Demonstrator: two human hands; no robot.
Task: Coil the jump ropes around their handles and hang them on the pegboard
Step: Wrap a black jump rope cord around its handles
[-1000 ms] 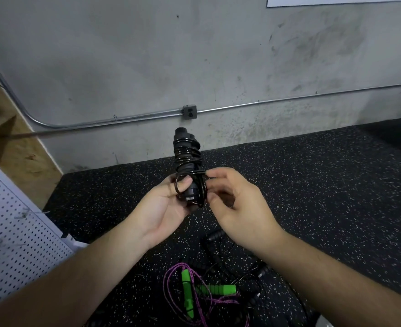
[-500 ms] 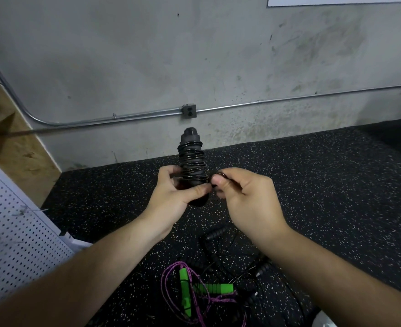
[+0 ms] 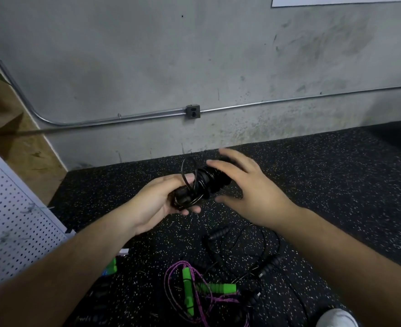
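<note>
Leaning in along the left edge is a white perforated pegboard panel, standing on the black speckled rubber floor. Just past its lower corner a small bright green piece pokes out on the floor. It's mostly hidden by the forearm, so no clue what it is.

Next over is the left hand, palm up. Its fingers are curled under the near end of the black jump rope wound around its black handles, and the thumb is pressed on top. So that's a solid wrap-around grip. The bundle is up in the air in front of the chest, well off the pegboard, tilted with its far end pointing up and to the right. One loose loop of thin cord stands up off it right by the thumb.

On the floor below lies a purple cord jump rope with green handles, uncoiled. Right beside it is a tangle of loose black jump ropes with ribbed handles.

The right hand has its fingers spread and relaxed, gripping nothing. It hovers at the far end of the bundle. It's motion-blurred, so it might be brushing the handle, hard to say.

At the bottom right corner, the toe of a white shoe peeks in.
</note>
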